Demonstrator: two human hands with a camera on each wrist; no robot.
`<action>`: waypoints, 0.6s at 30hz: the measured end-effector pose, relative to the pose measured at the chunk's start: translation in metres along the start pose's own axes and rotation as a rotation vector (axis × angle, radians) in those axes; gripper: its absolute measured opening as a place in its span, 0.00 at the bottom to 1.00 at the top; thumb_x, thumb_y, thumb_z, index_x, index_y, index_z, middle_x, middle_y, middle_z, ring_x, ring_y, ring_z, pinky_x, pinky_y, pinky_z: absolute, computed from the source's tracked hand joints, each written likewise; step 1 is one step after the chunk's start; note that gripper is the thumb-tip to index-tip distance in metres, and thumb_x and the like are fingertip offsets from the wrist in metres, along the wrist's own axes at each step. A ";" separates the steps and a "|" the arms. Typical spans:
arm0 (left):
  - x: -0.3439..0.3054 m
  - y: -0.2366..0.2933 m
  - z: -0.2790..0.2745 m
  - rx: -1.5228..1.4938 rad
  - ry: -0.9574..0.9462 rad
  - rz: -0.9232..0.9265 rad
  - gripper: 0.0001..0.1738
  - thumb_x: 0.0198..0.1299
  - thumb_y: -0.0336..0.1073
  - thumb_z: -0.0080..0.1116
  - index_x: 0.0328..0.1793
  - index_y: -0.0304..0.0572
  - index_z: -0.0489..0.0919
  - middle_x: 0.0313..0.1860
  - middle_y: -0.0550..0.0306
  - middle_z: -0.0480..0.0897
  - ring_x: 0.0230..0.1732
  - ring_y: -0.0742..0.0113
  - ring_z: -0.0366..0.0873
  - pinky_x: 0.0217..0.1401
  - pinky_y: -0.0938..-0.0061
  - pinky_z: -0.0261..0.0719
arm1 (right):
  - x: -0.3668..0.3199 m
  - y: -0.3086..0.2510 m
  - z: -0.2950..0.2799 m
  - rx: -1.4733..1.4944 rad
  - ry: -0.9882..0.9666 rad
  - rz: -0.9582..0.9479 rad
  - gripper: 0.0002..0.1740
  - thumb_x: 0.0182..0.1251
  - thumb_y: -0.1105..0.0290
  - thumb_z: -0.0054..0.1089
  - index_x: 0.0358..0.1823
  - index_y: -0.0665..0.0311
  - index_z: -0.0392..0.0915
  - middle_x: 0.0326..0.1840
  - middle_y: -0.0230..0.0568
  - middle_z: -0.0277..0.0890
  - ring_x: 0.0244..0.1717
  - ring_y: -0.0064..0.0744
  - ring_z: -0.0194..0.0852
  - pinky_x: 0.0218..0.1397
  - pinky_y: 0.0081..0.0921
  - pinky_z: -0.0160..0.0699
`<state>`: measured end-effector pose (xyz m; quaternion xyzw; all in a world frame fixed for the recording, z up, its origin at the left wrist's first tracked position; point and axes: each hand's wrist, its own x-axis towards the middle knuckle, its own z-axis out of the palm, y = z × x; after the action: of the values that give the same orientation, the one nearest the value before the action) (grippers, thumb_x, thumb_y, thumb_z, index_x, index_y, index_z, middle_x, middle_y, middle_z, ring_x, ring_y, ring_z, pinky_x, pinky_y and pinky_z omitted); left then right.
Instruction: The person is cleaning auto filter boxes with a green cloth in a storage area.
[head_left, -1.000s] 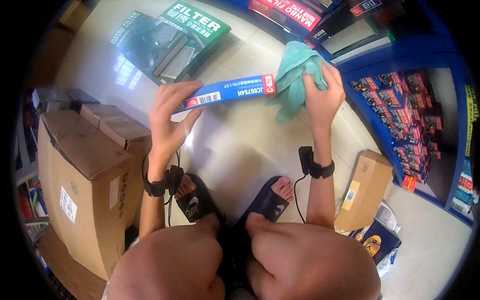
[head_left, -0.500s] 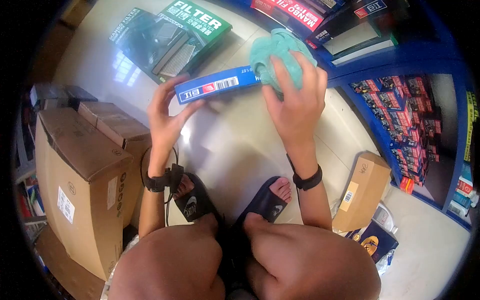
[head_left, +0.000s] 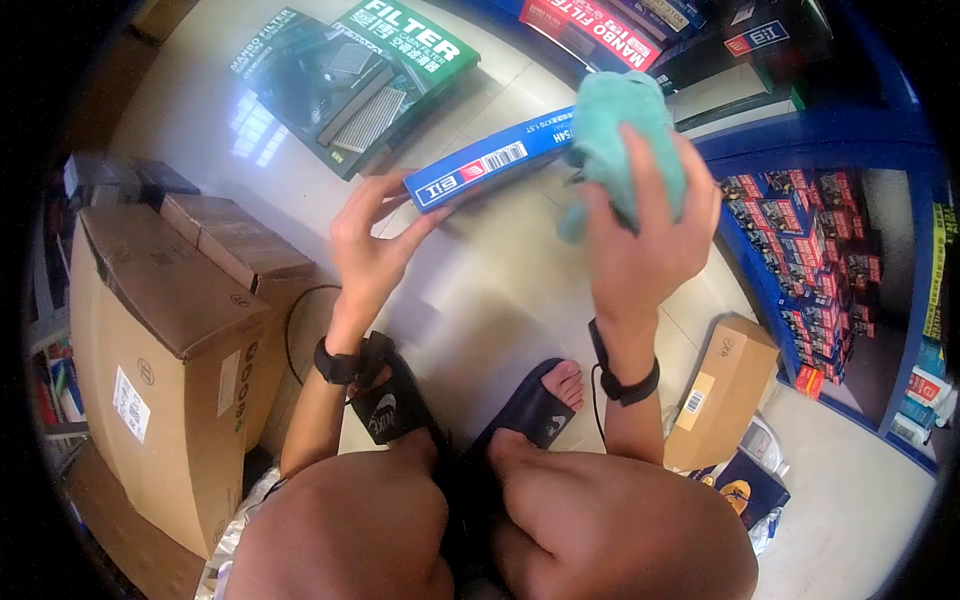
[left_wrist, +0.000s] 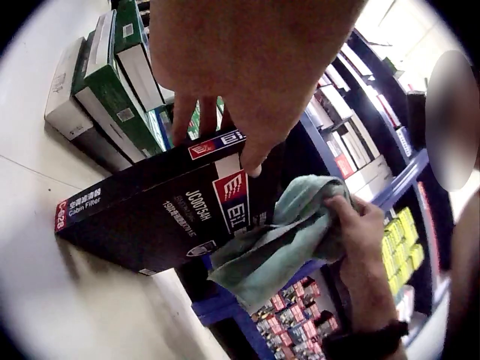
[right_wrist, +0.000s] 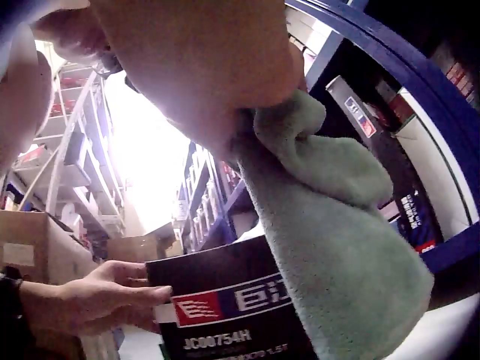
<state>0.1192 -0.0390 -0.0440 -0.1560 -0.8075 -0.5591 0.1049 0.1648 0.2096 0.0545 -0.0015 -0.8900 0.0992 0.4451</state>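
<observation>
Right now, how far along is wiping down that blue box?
Done: the blue box is off the floor, one end gripped by the left hand. In hand: the right hand holds the green cloth against the other end. Left: the stretch between is uncovered; cleanliness cannot be judged.

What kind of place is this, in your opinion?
Probably an auto-parts shop or stockroom: blue shelves packed with small boxes, large boxes printed FILTER on the floor, and brown cartons.
</observation>
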 end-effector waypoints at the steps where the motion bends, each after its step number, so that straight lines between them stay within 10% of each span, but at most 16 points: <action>1: 0.001 0.007 0.003 -0.019 0.004 0.000 0.30 0.57 0.27 0.85 0.67 0.33 0.88 0.53 0.48 0.91 0.54 0.60 0.93 0.60 0.68 0.94 | -0.002 -0.005 -0.004 -0.001 -0.017 -0.075 0.30 0.50 0.68 0.84 0.60 0.47 0.93 0.65 0.45 0.83 0.57 0.49 0.81 0.57 0.43 0.83; 12: 0.003 0.014 0.008 -0.022 -0.008 0.045 0.32 0.57 0.27 0.84 0.69 0.39 0.88 0.51 0.51 0.90 0.50 0.60 0.92 0.58 0.67 0.91 | -0.005 0.016 -0.023 -0.054 0.139 0.137 0.30 0.46 0.69 0.83 0.57 0.52 0.94 0.62 0.44 0.85 0.57 0.51 0.87 0.60 0.44 0.87; 18: 0.002 0.015 0.009 0.032 -0.017 0.039 0.31 0.54 0.28 0.84 0.67 0.38 0.90 0.52 0.49 0.92 0.51 0.58 0.93 0.59 0.67 0.88 | -0.009 -0.031 -0.005 0.162 -0.213 -0.097 0.20 0.57 0.67 0.75 0.53 0.53 0.93 0.67 0.41 0.86 0.56 0.48 0.85 0.58 0.44 0.88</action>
<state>0.1228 -0.0256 -0.0337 -0.1745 -0.8140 -0.5427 0.1114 0.1769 0.1792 0.0557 0.0878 -0.9203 0.1488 0.3510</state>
